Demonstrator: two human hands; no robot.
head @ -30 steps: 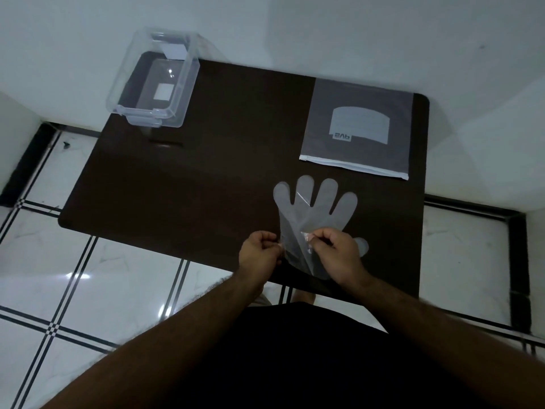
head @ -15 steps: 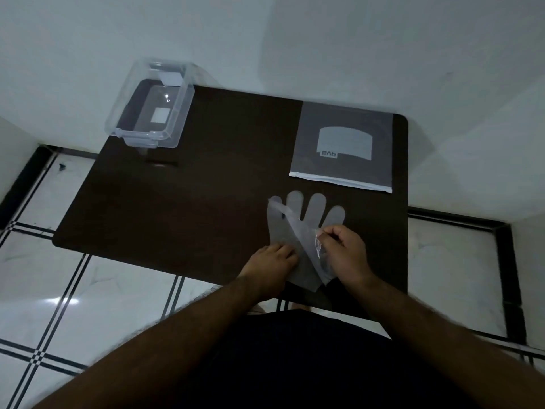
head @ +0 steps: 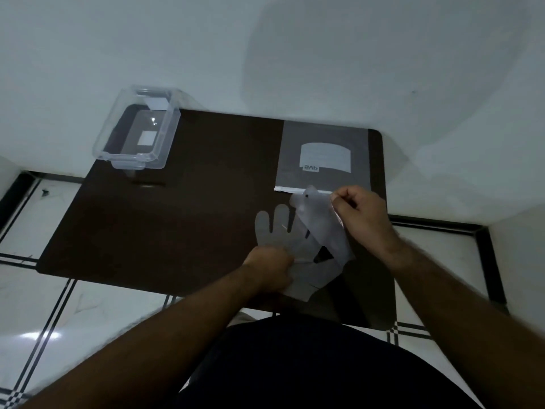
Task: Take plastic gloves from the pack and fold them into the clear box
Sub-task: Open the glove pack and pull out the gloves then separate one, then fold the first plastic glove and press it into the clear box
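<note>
A translucent plastic glove (head: pixel 272 231) lies flat on the dark table (head: pixel 177 225) near its front edge, fingers pointing away from me. My left hand (head: pixel 269 268) presses down on its cuff. My right hand (head: pixel 359 214) pinches the edge of a second thin glove (head: pixel 320 222) and holds it peeled up and to the right above the flat one. The grey glove pack (head: pixel 323 154) lies flat at the back right of the table. The clear box (head: pixel 137 129), open and with nothing inside but a white label, stands at the back left corner.
A white wall runs behind the table. White floor tiles with black lines surround it on the left, front and right. My dark clothing fills the bottom of the view.
My right hand has lifted one glove layer up and away to the right, toward the pack. My left hand has settled flat on the lower glove's cuff. The camera view has tilted.
</note>
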